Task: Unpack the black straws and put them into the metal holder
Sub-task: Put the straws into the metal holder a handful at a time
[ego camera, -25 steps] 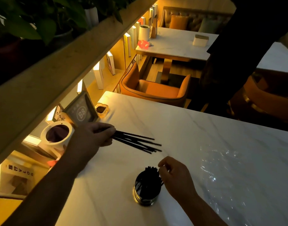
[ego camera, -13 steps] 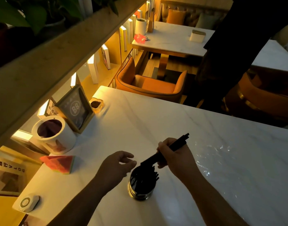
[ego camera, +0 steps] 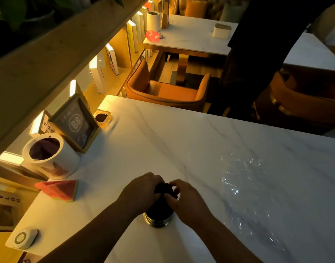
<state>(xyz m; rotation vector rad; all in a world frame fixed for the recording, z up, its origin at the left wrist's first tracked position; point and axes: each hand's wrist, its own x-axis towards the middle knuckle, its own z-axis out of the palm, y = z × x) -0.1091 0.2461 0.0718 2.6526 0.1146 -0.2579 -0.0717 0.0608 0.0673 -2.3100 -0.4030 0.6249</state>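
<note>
Dim amber light covers the white marble counter [ego camera: 182, 141], so dark things merge into shadow. Your two hands meet over the metal holder [ego camera: 157, 219], which stands near the counter's front edge; only its shiny lower band shows, the rest covered by your palms. The black straws [ego camera: 165, 187] appear as a small dark cluster of tips between your fingers, and their length inside the holder is hidden.

Your left hand [ego camera: 139, 190] is curled around the left side of the bundle, fingers bent over the tips. Your right hand [ego camera: 187, 201] cups the right side, thumb and fingers closed narrowly against the straws. How firmly either one grips is hard to tell.

Clear plastic wrap [ego camera: 244, 186] lies crumpled on the counter to your right, visible mostly as glints. A white cup [ego camera: 52, 158], a framed B8 sign [ego camera: 76, 121] and a watermelon-slice object [ego camera: 58, 189] sit to the left.
</note>
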